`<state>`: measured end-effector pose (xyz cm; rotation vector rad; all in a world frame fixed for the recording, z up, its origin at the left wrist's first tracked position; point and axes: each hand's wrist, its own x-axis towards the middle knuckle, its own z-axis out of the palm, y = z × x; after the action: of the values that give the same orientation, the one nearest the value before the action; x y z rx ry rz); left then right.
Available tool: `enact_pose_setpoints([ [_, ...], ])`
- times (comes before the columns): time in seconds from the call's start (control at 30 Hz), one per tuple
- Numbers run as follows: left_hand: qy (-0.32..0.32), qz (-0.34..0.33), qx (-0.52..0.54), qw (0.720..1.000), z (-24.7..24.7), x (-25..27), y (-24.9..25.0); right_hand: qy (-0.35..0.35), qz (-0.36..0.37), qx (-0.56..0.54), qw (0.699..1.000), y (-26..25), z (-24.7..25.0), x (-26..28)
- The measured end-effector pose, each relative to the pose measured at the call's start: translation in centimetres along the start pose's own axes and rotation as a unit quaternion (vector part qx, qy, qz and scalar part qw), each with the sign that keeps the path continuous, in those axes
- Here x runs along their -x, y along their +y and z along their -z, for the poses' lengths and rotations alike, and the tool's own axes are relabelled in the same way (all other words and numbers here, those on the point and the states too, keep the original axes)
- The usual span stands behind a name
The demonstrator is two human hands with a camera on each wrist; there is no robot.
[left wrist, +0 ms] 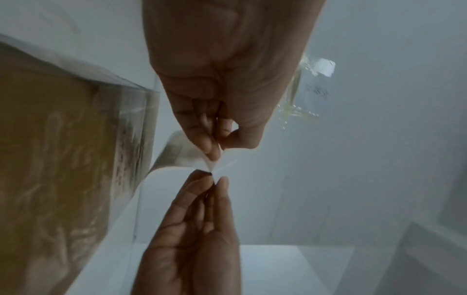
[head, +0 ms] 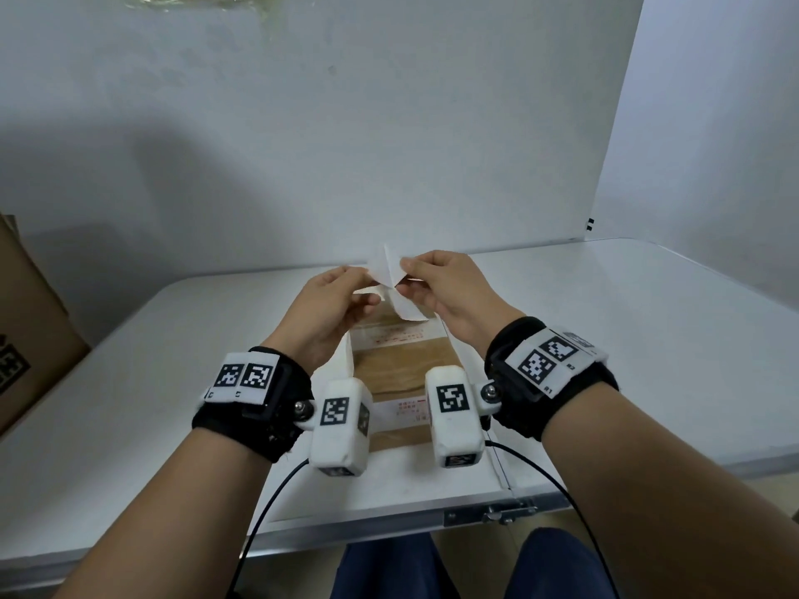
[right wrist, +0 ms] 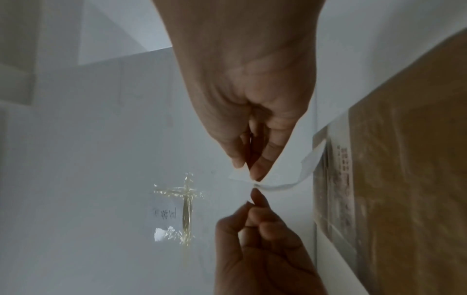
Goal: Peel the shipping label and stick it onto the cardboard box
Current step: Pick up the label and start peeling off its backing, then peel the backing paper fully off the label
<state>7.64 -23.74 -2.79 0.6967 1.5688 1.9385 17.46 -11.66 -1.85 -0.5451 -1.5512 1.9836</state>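
Observation:
A white shipping label [head: 391, 276] is held up above a flat brown cardboard box [head: 406, 369] that lies on the white table [head: 627, 339]. My left hand [head: 372, 286] pinches the label's left side between thumb and fingers. My right hand [head: 402, 276] pinches its right side, close against the left. At the pinched corner two white layers stand apart in a V. The lower part of the label [right wrist: 307, 165] curls down toward the box [right wrist: 409, 159]. The left wrist view shows both pinches, left hand [left wrist: 215, 154] and right hand [left wrist: 215, 179], meeting at the label corner [left wrist: 211, 164].
The box bears clear tape and strips of red print [head: 400, 337]. A large cardboard carton [head: 30, 335] stands at the left beyond the table. A white wall [head: 389, 144] rises behind, with a taped paper note [right wrist: 187, 209]. A metal latch [head: 506, 513] sits on the table's near edge.

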Motion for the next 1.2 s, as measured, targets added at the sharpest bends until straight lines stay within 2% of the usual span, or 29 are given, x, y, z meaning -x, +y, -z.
enact_pose_setpoints([
  [0.13, 0.034, 0.043, 0.151, 0.987, 0.1, -0.2, 0.3, -0.006, -0.018, -0.072, 0.997, 0.3, -0.3, 0.3],
  [0.2, 0.027, 0.033, 0.168, 0.985, 0.1, -0.4, 0.4, -0.016, -0.018, -0.071, 0.997, 0.5, -0.5, 0.2],
  [0.3, 0.013, 0.010, 0.109, 0.994, 0.2, -0.6, 0.6, -0.027, -0.012, -0.034, 0.999, 0.5, -0.5, 0.2],
  [0.4, 0.004, -0.032, -0.030, 0.999, 0.2, -0.8, 0.6, -0.041, 0.001, 0.006, 0.999, 0.7, -0.4, 0.3],
  [0.5, 0.050, -0.090, -0.165, 0.981, 0.3, -1.1, 0.5, -0.061, -0.002, 0.029, 0.998, 0.7, -0.4, 0.5],
  [0.6, 0.046, -0.129, -0.221, 0.966, 0.0, -0.8, 0.5, -0.071, -0.007, 0.055, 0.996, 0.3, -0.5, 0.7],
  [0.67, 0.013, -0.108, -0.221, 0.969, -0.3, -0.6, 0.6, -0.057, 0.000, 0.114, 0.992, 0.0, -0.6, 0.6],
  [0.77, -0.047, -0.030, -0.157, 0.986, -0.4, -0.6, 0.9, -0.026, 0.027, 0.166, 0.985, 0.0, -1.1, 0.3],
  [0.9, -0.073, 0.047, -0.049, 0.995, -0.4, -0.6, 1.3, -0.027, 0.040, 0.101, 0.994, 0.3, -1.2, 0.2],
  [0.97, -0.081, 0.066, -0.020, 0.994, -0.4, -0.5, 1.1, -0.031, 0.047, 0.088, 0.995, 0.5, -1.2, 0.2],
  [1.2, 0.000, 0.063, 0.036, 0.997, -0.2, -0.6, 0.3, 0.029, 0.089, 0.138, 0.986, 0.8, -1.1, 0.0],
])
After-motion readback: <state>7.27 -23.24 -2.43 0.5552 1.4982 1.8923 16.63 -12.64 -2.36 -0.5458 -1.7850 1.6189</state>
